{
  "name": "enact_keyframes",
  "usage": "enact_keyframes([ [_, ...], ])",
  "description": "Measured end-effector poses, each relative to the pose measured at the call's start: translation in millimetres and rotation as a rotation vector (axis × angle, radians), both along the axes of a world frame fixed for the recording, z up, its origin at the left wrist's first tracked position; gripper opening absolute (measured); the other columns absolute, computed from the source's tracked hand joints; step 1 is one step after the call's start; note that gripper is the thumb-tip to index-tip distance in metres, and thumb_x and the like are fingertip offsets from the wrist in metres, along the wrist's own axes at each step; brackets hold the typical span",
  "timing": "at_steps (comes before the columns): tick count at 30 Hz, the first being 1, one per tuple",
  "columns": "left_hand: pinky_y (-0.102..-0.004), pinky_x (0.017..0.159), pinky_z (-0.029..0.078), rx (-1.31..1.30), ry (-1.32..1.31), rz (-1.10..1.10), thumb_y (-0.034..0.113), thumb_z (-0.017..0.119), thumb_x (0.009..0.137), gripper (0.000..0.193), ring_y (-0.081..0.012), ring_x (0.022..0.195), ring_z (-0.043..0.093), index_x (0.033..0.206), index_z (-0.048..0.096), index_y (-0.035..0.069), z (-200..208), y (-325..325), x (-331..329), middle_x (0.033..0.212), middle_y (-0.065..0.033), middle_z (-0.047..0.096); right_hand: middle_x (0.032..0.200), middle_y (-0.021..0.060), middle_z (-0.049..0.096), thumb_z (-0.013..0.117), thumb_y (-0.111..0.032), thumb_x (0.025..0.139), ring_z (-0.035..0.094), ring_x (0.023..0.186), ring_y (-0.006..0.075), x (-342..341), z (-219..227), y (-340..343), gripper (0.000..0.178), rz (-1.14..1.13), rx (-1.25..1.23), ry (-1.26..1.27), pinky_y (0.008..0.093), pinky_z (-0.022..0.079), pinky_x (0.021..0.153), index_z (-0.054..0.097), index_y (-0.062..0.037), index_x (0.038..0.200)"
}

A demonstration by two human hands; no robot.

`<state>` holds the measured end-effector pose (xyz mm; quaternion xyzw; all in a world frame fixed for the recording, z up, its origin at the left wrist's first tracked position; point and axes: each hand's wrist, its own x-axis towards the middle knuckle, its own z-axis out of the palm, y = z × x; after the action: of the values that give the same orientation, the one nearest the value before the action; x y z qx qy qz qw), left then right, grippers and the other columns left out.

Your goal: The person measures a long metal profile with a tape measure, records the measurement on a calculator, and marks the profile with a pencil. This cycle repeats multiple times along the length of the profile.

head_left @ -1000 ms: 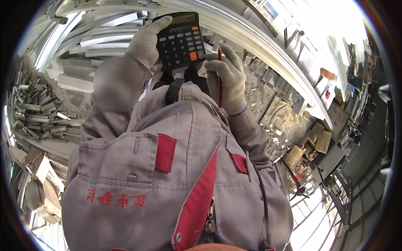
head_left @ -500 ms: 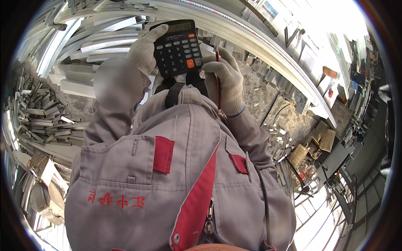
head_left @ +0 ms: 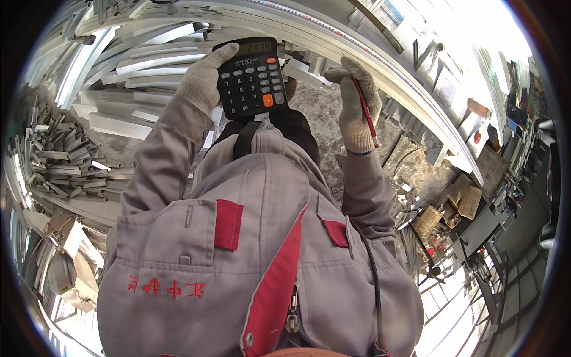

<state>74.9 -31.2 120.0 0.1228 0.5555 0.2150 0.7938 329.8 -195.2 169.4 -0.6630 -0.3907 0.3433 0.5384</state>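
My left hand, in a pale knit glove, grips a black calculator by its left edge, keypad and lit display facing me. One key is orange. My right hand, also gloved, is closed around a thin red pencil that runs down across the palm side. It hovers to the right of the calculator, apart from it. Both grey sleeves rise from my grey and red work jacket, which fills the lower middle of the head view.
Long pale metal profiles lie stacked behind the calculator. A heap of short metal offcuts sits at left. A long rail with a ruled edge curves across the top right. Cardboard boxes and workshop clutter lie at right.
My right hand has drawn away from the calculator's keys to the right, still holding the red pencil. The calculator stays in my left hand, now closer to the camera.
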Motion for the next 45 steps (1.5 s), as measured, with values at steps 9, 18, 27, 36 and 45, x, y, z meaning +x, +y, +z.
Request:
enact_keyframes([
  [9, -0.0361, 0.074, 0.069, -0.099, -0.07, -0.045, 0.025, 0.077, 0.102, 0.036, -0.023, 0.086, 0.079, 0.126, 0.071, -0.001, -15.5, 11.9, 15.6, 0.107, -0.014, 0.079, 0.109, 0.0129, 0.075, 0.064, -0.013, 0.103, 0.072, 0.101, 0.0219, 55.2, -27.0, 41.1, 0.03, 0.072, -0.055, -0.198, 0.0346, 0.056, 0.092, 0.075, -0.0032, 0.129],
  [18, -0.0382, 0.078, 0.07, -0.075, -0.027, -0.004, 0.025, 0.073, 0.104, 0.04, -0.0258, 0.092, 0.08, 0.133, 0.067, -0.002, -23.0, 20.3, 41.1, 0.112, -0.0168, 0.078, 0.097, 0.0076, 0.078, 0.07, -0.007, 0.103, 0.07, 0.088, 0.0122, 97.7, -76.3, 78.9, 0.019, 0.029, -0.106, -0.049, 0.0294, 0.058, 0.08, 0.076, -0.0022, 0.119],
  [27, -0.0381, 0.08, 0.07, -0.073, -0.024, 0.044, 0.023, 0.072, 0.105, 0.039, -0.0255, 0.095, 0.08, 0.133, 0.066, -0.003, -27.3, 34.4, 55.7, 0.113, -0.0177, 0.077, 0.096, 0.0093, 0.079, 0.071, -0.017, 0.104, 0.073, 0.082, 0.0134, 113.8, -122.2, 119.0, 0.02, 0.03, -0.171, 0.02, 0.0295, 0.059, 0.071, 0.075, -0.0019, 0.116],
  [36, -0.0382, 0.079, 0.07, -0.094, -0.043, 0.017, 0.022, 0.074, 0.104, 0.039, -0.0261, 0.094, 0.08, 0.133, 0.067, -0.002, -46.6, 44.3, 57.8, 0.112, -0.0172, 0.078, 0.093, 0.0132, 0.079, 0.067, -0.025, 0.106, 0.073, 0.079, 0.0153, 118.3, -145.6, 122.4, 0.029, -0.071, -0.27, 0.19, 0.0298, 0.058, 0.066, 0.071, 0.003, 0.114],
  [45, -0.0404, 0.082, 0.07, -0.128, -0.084, -0.017, 0.022, 0.072, 0.105, 0.037, -0.0278, 0.099, 0.079, 0.133, 0.068, -0.002, -61.3, 44.4, 55.5, 0.116, -0.0193, 0.077, 0.095, 0.0125, 0.08, 0.067, -0.029, 0.104, 0.074, 0.079, 0.0155, 135.9, -154.3, 116.8, 0.036, -0.114, -0.349, 0.168, 0.029, 0.057, 0.066, 0.073, 0.0039, 0.117],
])
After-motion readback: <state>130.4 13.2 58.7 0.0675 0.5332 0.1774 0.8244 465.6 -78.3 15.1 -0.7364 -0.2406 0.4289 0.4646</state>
